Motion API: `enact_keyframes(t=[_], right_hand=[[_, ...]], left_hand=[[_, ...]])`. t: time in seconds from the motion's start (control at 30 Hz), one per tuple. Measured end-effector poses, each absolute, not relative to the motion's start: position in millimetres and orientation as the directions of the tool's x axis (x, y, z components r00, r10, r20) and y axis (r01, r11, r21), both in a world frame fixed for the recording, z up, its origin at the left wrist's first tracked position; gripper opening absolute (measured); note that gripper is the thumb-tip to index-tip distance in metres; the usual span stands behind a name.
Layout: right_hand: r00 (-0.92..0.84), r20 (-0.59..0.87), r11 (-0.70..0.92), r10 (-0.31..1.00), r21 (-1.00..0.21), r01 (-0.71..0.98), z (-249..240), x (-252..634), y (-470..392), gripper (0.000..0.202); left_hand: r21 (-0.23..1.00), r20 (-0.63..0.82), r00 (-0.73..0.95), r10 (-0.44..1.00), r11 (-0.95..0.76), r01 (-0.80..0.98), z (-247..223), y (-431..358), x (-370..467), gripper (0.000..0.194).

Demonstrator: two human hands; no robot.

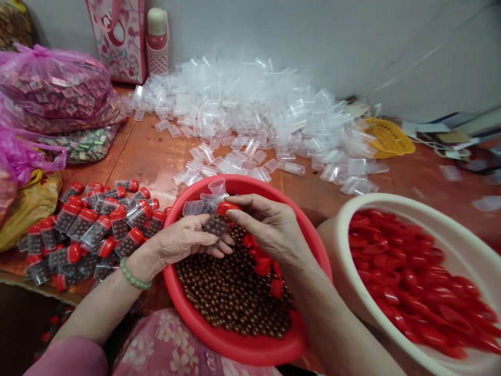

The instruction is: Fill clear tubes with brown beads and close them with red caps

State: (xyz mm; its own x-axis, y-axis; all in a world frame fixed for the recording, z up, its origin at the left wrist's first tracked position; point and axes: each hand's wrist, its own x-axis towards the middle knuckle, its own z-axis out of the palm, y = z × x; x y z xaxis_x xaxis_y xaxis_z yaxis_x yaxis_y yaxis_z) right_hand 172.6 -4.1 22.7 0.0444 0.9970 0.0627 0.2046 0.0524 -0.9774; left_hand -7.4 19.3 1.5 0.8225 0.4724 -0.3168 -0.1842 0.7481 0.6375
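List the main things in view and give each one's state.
Left hand: holding a clear container; cap fit unclear
Right hand: pinching a red cap
Red basin: partly filled with brown balls
White basin: holding loose red pieces
Capped containers: filled, piled loosely
Heaped containers: clear, uncapped
Bottle: upright, lid on
Purple bag: bulging

Head camera looks down, near the red basin [250,352].

Left hand [183,239] gripped, fingers [214,253] partly extended; right hand [272,224] pinched, thumb opposing fingers; forearms [332,318] angled inward from near side.
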Motion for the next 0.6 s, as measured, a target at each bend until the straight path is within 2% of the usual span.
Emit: enact_keyframes(t=[0.3,0.6], right_hand=[[-0.012,0.111,0.108,0.994,-0.929,0.354,18,171,-5,0.017],[0.019,0.079,0.064,0.997,-0.912,0.404,12,200,-14,0.019]], left_hand=[[0.640,-0.337,0.809,0.481,0.748,-0.178,-3,18,-7,0.035],[0.688,-0.366,0.760,0.537,0.706,-0.168,2,19,-5,0.028]])
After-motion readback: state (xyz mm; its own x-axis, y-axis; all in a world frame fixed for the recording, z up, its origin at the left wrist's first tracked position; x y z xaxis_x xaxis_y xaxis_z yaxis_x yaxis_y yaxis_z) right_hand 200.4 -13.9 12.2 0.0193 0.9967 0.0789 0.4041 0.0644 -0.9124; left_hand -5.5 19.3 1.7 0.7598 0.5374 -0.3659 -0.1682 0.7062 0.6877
